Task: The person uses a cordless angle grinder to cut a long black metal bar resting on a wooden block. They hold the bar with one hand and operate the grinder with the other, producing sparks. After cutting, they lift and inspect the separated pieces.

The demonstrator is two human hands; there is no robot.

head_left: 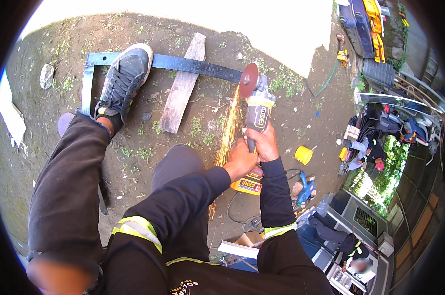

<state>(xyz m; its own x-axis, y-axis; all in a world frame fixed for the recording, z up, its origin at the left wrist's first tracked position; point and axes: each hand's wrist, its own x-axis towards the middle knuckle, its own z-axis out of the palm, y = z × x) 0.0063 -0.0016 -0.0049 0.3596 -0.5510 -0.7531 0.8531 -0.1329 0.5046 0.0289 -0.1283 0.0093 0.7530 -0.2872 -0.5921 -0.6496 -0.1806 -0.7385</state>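
- The angle grinder point(258, 108) is sitting just right of centre, above the dirt, its red disc point(248, 80) standing at the right end of the dark metal bar point(193, 65).
- Sparks point(228, 132) are streaming from the disc back toward the person's legs.
- The right hand point(265, 142) is wrapping its fingers round the handle, right behind the grinder's body.
- The left hand point(241, 160) is closing on the same handle, lower down, touching the right; the yellow-and-black battery pack point(248, 183) is showing below.
- A weathered plank point(184, 88) is lying crosswise under the bar.
- Over to the left, a grey shoe point(126, 73) is pressing on the bar.
- A yellow container point(303, 155) is resting right of the hands, a blue power tool point(306, 189) lying near it.
- Farther right, a co-worker point(350, 241) is bending over some gear.
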